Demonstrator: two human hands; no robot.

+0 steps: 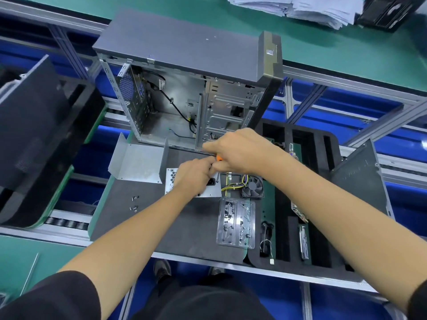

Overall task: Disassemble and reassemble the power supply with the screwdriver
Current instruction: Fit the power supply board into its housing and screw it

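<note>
On the worktop (pixel 184 222), the right hand (pixel 240 148) gripped the screwdriver (pixel 219 157) upright; left fingers (pixel 205 161) pinched its shaft over the power supply (pixel 208 192). Keeping it vertical seemed wise.

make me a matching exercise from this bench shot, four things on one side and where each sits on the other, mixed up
Things
1. power supply
2. bent metal cover
3. loose screws
4. clear parts tray

Places
A. on the grey mat, left of the person's left forearm
B. under the left hand, with a cooling fan just to its right
C. near the mat's front edge, below the fan
D. at the foot of the open computer case, left of both hands

Pairs: 1-B, 2-D, 3-A, 4-C
</note>
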